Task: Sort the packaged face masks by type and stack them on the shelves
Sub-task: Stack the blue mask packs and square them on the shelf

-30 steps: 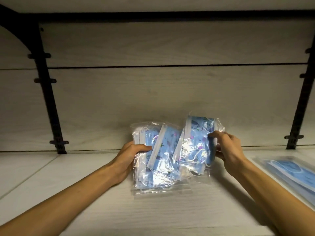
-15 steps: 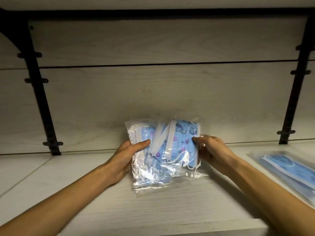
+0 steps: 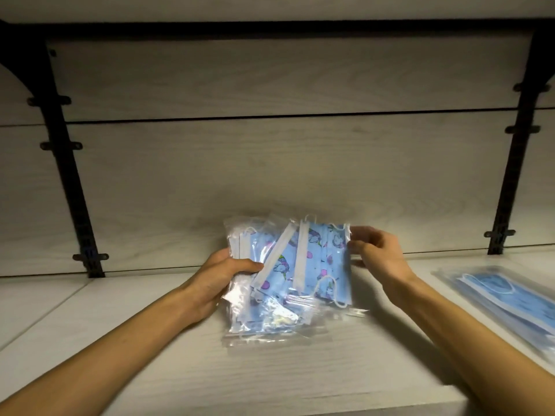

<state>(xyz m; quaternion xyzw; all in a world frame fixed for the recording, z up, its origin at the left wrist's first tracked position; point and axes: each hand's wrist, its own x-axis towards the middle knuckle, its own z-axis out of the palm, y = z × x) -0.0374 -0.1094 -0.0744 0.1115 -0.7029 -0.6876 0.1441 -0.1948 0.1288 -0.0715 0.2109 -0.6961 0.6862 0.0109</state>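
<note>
Both hands grip crinkly clear packets of blue cartoon-print masks (image 3: pixel 288 274) on a pale woodgrain shelf (image 3: pixel 120 340): left hand (image 3: pixel 222 280) thumb clamped over the stack, right hand (image 3: pixel 378 253) apparently pinching the edge. Flat plain-blue mask packets (image 3: pixel 504 298) lie well apart.

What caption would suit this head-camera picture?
Both hands hold printed mask packets on a shelf, beside plain blue ones.

Glossy, crinkled clear plastic bags (image 3: pixel 270 322) wrap matt printed cloth masks (image 3: pixel 312 259); pale wood-grain shelf (image 3: pixel 270 376) looks matt; brackets (image 3: pixel 69 163) dark metal.
</note>
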